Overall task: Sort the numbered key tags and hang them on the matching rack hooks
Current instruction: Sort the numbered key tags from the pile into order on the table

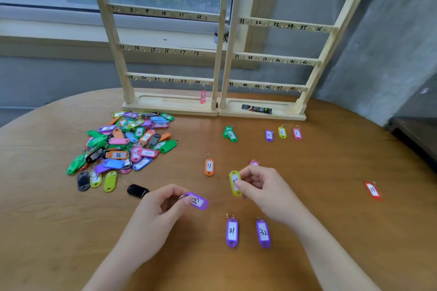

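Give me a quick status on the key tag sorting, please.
Left hand pinching purple tag 13. Right hand holding yellow-green tag. One pink tag hung; nothing blocking.

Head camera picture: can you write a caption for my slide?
Left hand holds purple tag 13, right hand a yellow-green tag, sorting before the numbered racks.

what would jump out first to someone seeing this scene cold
The bright tag pile at the table's left, then the two racks at the back, bare but for one pink tag hanging under hook 24. In front, the left hand holds purple tag 13 and the right hand a yellow tag, amid sorted tags spread on the table.
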A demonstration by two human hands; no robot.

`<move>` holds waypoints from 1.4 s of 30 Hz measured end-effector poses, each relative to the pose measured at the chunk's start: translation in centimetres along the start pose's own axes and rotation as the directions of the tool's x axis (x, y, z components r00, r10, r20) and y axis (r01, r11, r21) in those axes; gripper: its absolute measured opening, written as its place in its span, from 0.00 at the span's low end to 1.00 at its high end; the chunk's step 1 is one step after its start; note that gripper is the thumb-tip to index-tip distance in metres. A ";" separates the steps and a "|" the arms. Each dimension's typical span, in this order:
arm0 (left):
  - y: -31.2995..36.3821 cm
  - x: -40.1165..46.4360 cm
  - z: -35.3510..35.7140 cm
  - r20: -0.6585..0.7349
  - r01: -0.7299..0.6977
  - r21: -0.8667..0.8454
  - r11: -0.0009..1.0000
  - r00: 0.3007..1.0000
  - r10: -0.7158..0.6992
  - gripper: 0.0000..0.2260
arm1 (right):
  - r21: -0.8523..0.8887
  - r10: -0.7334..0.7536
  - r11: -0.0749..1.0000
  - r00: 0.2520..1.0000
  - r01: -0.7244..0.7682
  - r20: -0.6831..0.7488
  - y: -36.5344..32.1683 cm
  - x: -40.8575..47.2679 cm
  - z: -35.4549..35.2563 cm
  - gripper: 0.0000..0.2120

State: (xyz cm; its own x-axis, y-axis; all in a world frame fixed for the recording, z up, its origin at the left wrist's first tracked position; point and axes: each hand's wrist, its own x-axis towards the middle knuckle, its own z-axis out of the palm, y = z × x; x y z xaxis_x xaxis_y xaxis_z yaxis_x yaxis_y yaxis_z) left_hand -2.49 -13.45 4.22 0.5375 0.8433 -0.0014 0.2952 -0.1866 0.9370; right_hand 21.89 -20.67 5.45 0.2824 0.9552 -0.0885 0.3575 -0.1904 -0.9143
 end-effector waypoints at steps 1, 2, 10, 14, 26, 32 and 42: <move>0.3 0.4 0.4 0.016 -0.015 0.002 1.000 1.000 0.015 0.05 | 0.006 0.012 1.000 1.000 -0.012 -0.025 0.4 -0.2 -0.5 0.03; 0.7 0.9 1.0 0.027 -0.028 0.001 1.000 0.999 0.028 0.05 | 0.013 0.023 1.000 0.999 -0.023 -0.047 0.7 -0.4 -1.1 0.03; 2.9 5.9 6.5 0.040 -0.068 0.055 0.996 0.997 0.066 0.04 | 0.042 0.093 0.995 0.979 -0.086 -0.184 3.4 -1.2 -5.9 0.07; 3.5 8.5 9.4 0.056 -0.113 0.145 0.983 0.993 0.106 0.07 | -0.016 0.123 0.991 0.951 -0.133 -0.282 5.0 -0.8 -7.7 0.06; 3.5 13.6 12.0 0.135 -0.165 0.437 0.884 0.984 0.117 0.11 | -0.310 0.057 0.931 0.917 -0.192 -0.396 6.6 2.0 -7.4 0.07; 3.3 14.3 12.4 0.136 -0.170 0.466 0.868 0.983 0.120 0.06 | -0.411 -0.017 0.892 0.897 -0.186 -0.443 7.1 2.5 -6.7 0.08; 2.7 14.2 12.7 0.110 -0.183 0.464 0.866 0.983 0.149 0.05 | -0.458 -0.074 0.871 0.875 -0.176 -0.478 7.9 2.8 -6.2 0.09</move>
State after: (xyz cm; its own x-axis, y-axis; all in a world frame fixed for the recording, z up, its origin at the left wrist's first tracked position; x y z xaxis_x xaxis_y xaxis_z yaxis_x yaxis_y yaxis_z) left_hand 15.97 -8.41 2.32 0.6592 0.7453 0.0998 0.5239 -0.5505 0.6500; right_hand 31.02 -20.90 0.43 0.6461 0.7421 0.1787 0.6692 -0.4381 -0.6002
